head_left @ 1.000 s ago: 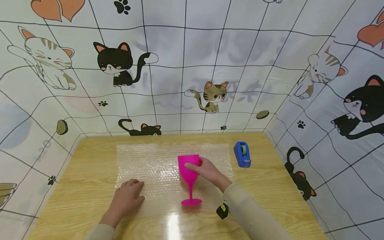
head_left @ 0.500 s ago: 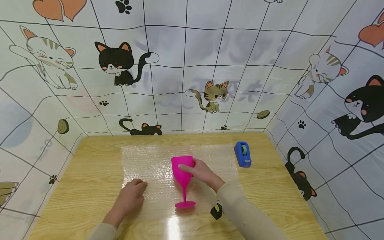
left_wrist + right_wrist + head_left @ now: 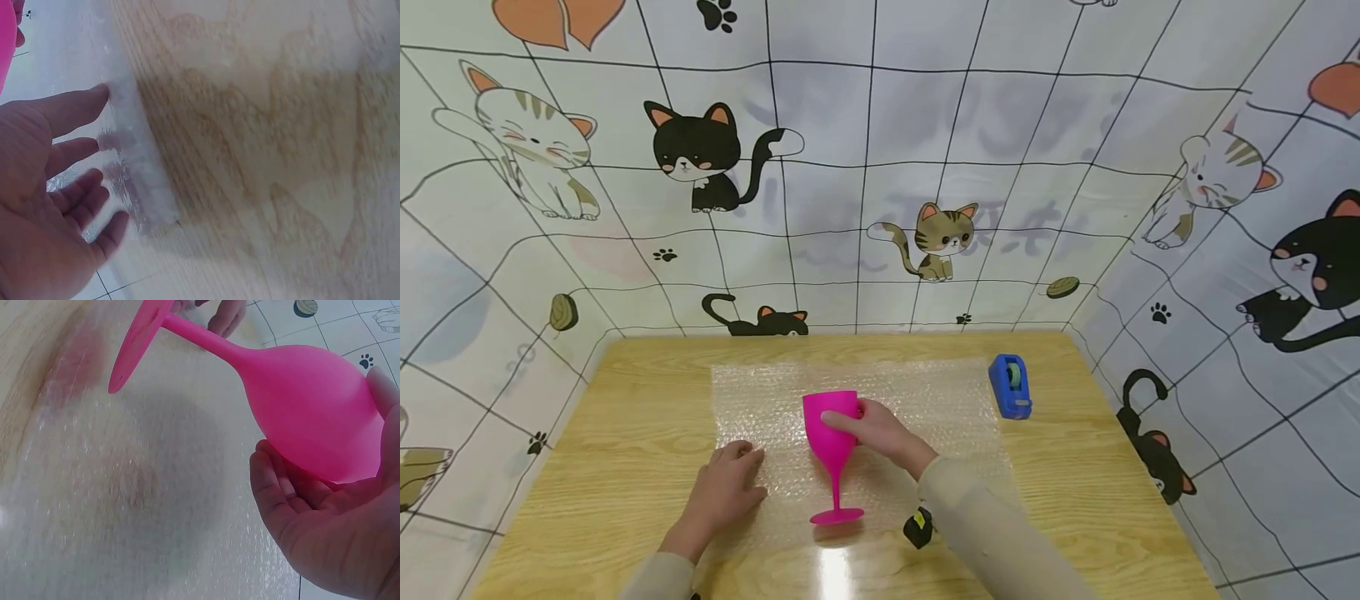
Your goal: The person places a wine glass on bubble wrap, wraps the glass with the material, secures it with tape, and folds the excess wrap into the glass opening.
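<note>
My right hand holds a bright pink plastic goblet by its bowl, thumb on the near side and fingers behind. Its foot hangs just above the bubble wrap sheet, as the right wrist view shows the foot apart from the plastic. The goblet leans slightly. My left hand rests at the sheet's left edge with relaxed, slightly bent fingers. In the left wrist view, the fingertips of that left hand lie along the edge of the bubble wrap, and nothing is gripped.
A blue tape dispenser stands at the right, beyond the sheet's edge. The wooden table meets fabric walls printed with cats at its back and sides. A small black device sits by the right wrist.
My right hand has carried the goblet left across the sheet. The bubble wrap and my left hand have shifted slightly right. The tape dispenser has stayed in its place.
</note>
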The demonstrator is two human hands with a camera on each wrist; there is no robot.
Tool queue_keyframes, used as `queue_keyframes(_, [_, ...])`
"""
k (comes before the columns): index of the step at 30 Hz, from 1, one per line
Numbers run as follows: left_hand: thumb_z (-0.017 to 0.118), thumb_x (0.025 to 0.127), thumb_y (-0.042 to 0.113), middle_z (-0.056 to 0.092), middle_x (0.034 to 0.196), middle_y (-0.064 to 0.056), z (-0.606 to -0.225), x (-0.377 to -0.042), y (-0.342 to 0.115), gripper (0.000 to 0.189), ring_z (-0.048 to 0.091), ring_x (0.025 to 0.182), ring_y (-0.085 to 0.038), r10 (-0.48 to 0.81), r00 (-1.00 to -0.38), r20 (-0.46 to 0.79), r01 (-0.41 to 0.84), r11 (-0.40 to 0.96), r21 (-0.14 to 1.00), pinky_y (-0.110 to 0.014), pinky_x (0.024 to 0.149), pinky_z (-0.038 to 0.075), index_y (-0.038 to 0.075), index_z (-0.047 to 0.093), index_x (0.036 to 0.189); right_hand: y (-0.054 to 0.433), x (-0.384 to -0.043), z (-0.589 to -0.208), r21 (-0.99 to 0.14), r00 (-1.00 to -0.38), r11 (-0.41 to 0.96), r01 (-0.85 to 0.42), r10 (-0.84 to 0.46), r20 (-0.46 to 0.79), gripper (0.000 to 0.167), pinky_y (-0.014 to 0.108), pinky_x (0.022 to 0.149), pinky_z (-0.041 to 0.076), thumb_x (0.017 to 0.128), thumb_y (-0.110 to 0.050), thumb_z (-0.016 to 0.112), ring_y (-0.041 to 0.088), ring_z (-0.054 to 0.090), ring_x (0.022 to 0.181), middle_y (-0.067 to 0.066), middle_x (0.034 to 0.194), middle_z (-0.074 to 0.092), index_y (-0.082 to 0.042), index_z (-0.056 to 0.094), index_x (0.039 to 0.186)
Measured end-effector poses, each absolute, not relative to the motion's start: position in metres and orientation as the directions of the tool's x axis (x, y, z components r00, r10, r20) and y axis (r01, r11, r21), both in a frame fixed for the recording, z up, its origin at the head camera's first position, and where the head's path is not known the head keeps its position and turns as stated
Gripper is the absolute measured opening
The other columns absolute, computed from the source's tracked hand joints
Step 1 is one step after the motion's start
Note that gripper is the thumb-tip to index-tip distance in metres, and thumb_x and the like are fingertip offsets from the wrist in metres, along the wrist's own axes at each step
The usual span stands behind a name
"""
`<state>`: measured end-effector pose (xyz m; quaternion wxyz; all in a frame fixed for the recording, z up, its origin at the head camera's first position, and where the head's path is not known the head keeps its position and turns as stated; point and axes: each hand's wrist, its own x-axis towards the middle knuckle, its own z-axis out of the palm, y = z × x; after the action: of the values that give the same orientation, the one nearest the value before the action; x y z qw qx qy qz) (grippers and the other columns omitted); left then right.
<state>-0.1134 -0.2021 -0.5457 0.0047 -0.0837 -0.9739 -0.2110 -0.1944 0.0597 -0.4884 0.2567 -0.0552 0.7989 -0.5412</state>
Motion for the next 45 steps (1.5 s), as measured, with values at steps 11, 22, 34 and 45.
queue_keyframes(11, [0.079,0.077,0.033,0.053,0.133,-0.020,-0.546,-0.112,-0.200,0.052,0.049,0.123,-0.043,0.121,-0.993,0.015,0.117,0.912,0.394,-0.067,0.091,0.043,0.018,0.066,0.126,0.042,-0.193,-0.496,-0.885,-0.851,0.413,0.213,-0.367,-0.376,0.069,0.047,0.091,0.053,0.080,-0.063,0.067,0.017,0.063,0.092,0.001,0.104,0.067,-0.010,0.059,0.124])
queue_keyframes(22, [0.071,0.079,0.004,0.060,0.125,-0.022,-0.550,-0.118,-0.208,0.044,0.056,0.117,-0.043,0.197,-0.972,0.129,0.234,0.874,0.426,-0.057,0.099,0.046,0.000,0.063,0.121,0.027,-0.191,-0.495,-0.886,-0.847,0.410,0.216,-0.373,-0.379,0.067,0.045,0.089,0.054,0.082,-0.059,0.067,0.016,0.065,0.090,0.004,0.102,0.068,-0.007,0.058,0.123])
queue_keyframes(34, [0.074,0.078,0.018,0.050,0.132,-0.029,-0.544,-0.119,-0.222,0.050,0.053,0.115,-0.048,0.094,-0.995,0.020,0.095,0.915,0.393,-0.062,0.085,0.050,0.006,0.062,0.125,0.007,-0.192,-0.495,-0.879,-0.837,0.428,0.211,-0.385,-0.388,0.067,0.043,0.088,0.055,0.081,-0.063,0.067,0.015,0.065,0.089,0.001,0.100,0.068,-0.009,0.061,0.119])
queue_keyframes(45, [0.078,0.077,0.020,0.052,0.127,-0.028,-0.543,-0.122,-0.228,0.062,0.054,0.114,-0.045,0.033,-0.996,-0.080,-0.010,0.876,0.482,-0.060,0.093,0.048,0.002,0.056,0.131,-0.008,-0.189,-0.495,-0.877,-0.824,0.418,0.238,-0.391,-0.410,0.065,0.042,0.087,0.056,0.080,-0.063,0.067,0.015,0.065,0.086,0.002,0.097,0.069,-0.007,0.063,0.114])
